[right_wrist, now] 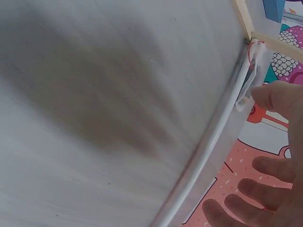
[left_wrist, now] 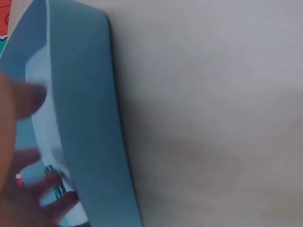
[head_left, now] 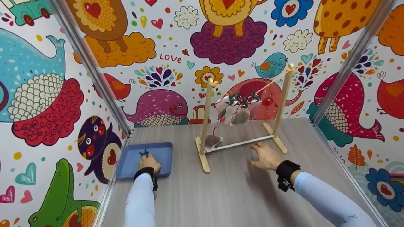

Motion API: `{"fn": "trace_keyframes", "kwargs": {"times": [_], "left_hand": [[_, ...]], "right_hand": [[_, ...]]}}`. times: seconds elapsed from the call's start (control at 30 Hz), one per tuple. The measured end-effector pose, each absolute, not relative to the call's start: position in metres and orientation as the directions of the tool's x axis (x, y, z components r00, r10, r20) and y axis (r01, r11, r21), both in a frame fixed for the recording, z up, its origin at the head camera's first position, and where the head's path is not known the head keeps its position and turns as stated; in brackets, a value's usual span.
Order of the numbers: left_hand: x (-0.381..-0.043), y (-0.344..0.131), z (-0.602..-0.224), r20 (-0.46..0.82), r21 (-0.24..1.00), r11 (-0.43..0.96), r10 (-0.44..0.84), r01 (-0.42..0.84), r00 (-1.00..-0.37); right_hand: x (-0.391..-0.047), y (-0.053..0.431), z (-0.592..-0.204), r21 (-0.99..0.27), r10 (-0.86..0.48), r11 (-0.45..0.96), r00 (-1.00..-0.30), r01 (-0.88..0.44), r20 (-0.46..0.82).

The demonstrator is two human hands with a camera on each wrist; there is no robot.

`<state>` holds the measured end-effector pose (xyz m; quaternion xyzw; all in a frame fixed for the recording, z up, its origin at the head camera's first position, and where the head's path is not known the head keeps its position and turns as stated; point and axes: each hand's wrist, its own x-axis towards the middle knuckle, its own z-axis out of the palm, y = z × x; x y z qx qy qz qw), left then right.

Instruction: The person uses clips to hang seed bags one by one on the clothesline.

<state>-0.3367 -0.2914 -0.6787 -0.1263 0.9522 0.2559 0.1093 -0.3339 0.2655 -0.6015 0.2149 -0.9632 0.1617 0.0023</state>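
Note:
My left hand [head_left: 149, 162] is over the blue tray [head_left: 169, 157], its fingers spread and reaching down to small dark green clips [head_left: 144, 153]. In the left wrist view, the thumb stands apart from the fingers, and the clips [left_wrist: 56, 182] show partly behind them. My right hand [head_left: 266, 156] hovers in front of the wooden rack's white crossbar [head_left: 240, 143], fingers loosely extended and holding nothing. On the rack's sagging orange string [head_left: 270, 83], several dark green clips [head_left: 243, 100] hold pale see-through sachets [head_left: 240, 117] with dark filling and red threads.
Another sachet [head_left: 212, 142] rests low by the rack's left post [head_left: 206, 116], at the bar's left end. The rack's wooden feet [head_left: 202, 156] stand on the grey wood-look table [head_left: 186, 195]. Patterned walls [head_left: 170, 75] and metal frame posts [head_left: 91, 63] enclose the table.

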Motion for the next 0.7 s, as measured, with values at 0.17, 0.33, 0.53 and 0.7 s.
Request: {"fn": "trace_keyframes", "kwargs": {"times": [0.17, 0.33, 0.53, 0.7], "left_hand": [[-0.33, -0.295, -0.68, -0.312, 0.44, 0.844, -0.175, -0.305, -0.934], [-0.327, -0.295, -0.678, -0.285, 0.417, 0.87, -0.151, -0.264, -0.947], [-0.322, -0.282, -0.674, -0.119, 0.393, 0.889, -0.203, -0.234, -0.972], [-0.318, -0.27, -0.675, -0.095, 0.414, 0.854, -0.305, -0.316, -0.948]], "right_hand": [[-0.33, 0.264, -0.604, -0.318, -0.423, 0.853, -0.905, -0.413, 0.043], [-0.331, 0.26, -0.607, -0.31, -0.447, 0.848, -0.894, -0.429, 0.016], [-0.333, 0.255, -0.607, -0.304, -0.452, 0.847, -0.892, -0.436, 0.019], [-0.335, 0.249, -0.608, -0.279, -0.475, 0.839, -0.879, -0.467, 0.046]]}}
